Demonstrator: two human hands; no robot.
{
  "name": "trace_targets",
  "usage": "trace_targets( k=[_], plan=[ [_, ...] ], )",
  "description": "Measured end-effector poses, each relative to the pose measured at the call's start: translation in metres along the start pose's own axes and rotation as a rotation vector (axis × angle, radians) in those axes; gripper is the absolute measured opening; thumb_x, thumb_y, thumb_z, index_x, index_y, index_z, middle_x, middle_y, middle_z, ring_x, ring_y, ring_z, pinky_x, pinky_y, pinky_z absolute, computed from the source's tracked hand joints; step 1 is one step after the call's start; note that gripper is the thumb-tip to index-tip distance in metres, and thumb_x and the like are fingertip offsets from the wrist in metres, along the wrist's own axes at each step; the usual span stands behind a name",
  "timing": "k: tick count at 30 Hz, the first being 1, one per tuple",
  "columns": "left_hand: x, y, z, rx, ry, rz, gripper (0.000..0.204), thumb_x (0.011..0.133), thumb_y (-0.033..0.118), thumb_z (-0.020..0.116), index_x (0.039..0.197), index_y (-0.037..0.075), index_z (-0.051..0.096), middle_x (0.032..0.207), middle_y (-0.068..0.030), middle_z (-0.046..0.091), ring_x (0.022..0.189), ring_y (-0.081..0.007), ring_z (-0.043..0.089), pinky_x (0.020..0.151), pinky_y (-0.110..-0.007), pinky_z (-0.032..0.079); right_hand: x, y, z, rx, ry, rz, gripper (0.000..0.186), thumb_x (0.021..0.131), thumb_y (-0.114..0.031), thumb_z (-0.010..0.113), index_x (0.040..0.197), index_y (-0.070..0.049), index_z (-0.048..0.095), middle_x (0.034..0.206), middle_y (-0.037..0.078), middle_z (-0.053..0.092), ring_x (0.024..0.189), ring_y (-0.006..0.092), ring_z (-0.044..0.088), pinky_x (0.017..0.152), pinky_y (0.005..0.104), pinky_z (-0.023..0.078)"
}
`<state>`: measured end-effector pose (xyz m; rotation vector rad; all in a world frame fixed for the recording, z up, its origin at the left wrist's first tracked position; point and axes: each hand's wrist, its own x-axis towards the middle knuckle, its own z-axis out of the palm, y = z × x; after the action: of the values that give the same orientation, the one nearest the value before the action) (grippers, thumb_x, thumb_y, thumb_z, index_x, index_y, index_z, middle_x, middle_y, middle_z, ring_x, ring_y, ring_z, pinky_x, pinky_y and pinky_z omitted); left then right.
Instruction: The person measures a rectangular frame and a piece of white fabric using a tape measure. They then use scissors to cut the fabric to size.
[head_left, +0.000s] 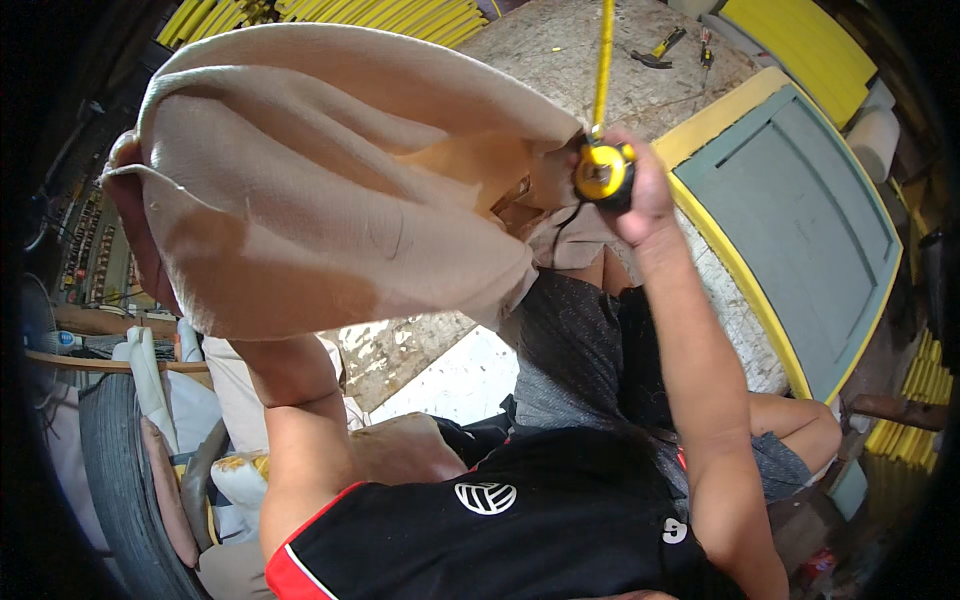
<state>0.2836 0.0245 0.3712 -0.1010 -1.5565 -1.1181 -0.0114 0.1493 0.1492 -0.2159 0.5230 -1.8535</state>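
Observation:
A large beige cloth hangs in loose folds across the left and middle of the view, raised over the floor and my lap. My left arm reaches up beneath it, and the cloth hides my left hand, so its fingers do not show. My right hand is closed around a yellow and black tape measure, beside the cloth's right edge. From its case a yellow blade runs up past the top of the view. A dark cord or strap hangs from the case toward the cloth.
On the right lies a grey-green panel with a yellow edge. A hammer and a screwdriver rest on the worn surface at the back. Yellow foam strips are stacked behind. Rolled dark material and scraps crowd the left.

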Motion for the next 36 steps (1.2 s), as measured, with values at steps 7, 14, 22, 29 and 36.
trace_targets(
  k=[7,14,22,29,36],
  plan=[
    [-0.02,-0.013,-0.006,-0.316,-0.112,-0.191,0.041,0.108,0.036,0.033,0.127,0.007,0.056,0.126,-0.0123,0.063,0.113,-0.0223,0.064,0.098,-0.04,0.055,-0.032,-0.047,-0.026,-0.21,0.151,-0.065,0.032,0.097,-0.031,0.052,0.112,-0.003,0.055,0.107,0.017,0.068,0.086,0.0247,0.068,0.071,0.0366,0.058],
    [-0.022,-0.012,-0.011,-0.507,-0.158,-0.284,0.029,0.107,0.029,0.038,0.118,0.01,0.057,0.123,-0.0118,0.063,0.115,-0.0245,0.061,0.099,-0.044,0.051,-0.076,0.034,-0.049,-0.045,0.175,0.137,0.033,0.096,-0.03,0.057,0.109,0.0,0.059,0.102,0.018,0.068,0.082,0.027,0.068,0.071,0.0352,0.058],
    [-0.026,-0.007,-0.003,-0.418,-0.114,-0.199,0.022,0.101,0.027,0.046,0.109,0.011,0.059,0.117,-0.0118,0.064,0.109,-0.0243,0.062,0.094,-0.043,0.052,-0.027,0.091,-0.039,0.193,0.135,0.133,0.046,0.098,-0.042,0.045,0.112,-0.002,0.06,0.101,0.015,0.067,0.093,0.0275,0.065,0.083,0.0379,0.053],
    [-0.018,0.033,-0.018,-0.278,-0.082,-0.079,0.016,0.097,0.024,0.052,0.102,0.012,0.061,0.111,-0.0118,0.065,0.104,-0.0241,0.063,0.091,-0.043,0.052,0.037,0.044,-0.049,0.28,0.061,-0.114,0.042,0.098,-0.039,0.047,0.114,-0.003,0.059,0.105,0.016,0.067,0.096,0.0295,0.065,0.083,0.0401,0.054],
    [-0.036,0.017,-0.016,-0.441,-0.197,-0.17,0.01,0.092,0.022,0.059,0.094,0.013,0.063,0.106,-0.0119,0.066,0.1,-0.0239,0.064,0.087,-0.043,0.053,-0.001,-0.024,-0.04,-0.127,0.15,-0.045,0.031,0.099,-0.033,0.051,0.111,-0.005,0.056,0.104,0.018,0.067,0.092,0.0271,0.067,0.072,0.0387,0.056]
  ],
)
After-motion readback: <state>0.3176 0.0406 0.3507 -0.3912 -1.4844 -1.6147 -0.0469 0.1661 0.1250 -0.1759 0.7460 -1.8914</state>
